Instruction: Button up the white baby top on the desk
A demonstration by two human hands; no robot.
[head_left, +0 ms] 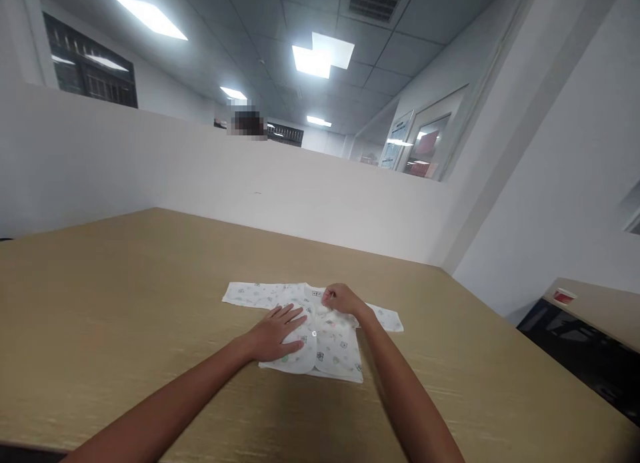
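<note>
A small white baby shirt (333,356) with a tiny printed pattern lies spread on the table (165,303), its sleeves out to both sides. A round button shows at the middle of its front, and a label at the neckline. My left hand (280,333) rests flat on the left half of the front, fingers spread. Near the right side of the collar, my right hand (343,297) has its fingers curled together in a pinch on the fabric. Part of the right shoulder and sleeve is hidden behind that hand and wrist.
Beyond the table's far edge stands a low white partition (280,196). A white wall (540,183) rises on the right. At far right, a red and white cup (565,295) sits on another surface. The top of a person's head (249,121) shows over the partition.
</note>
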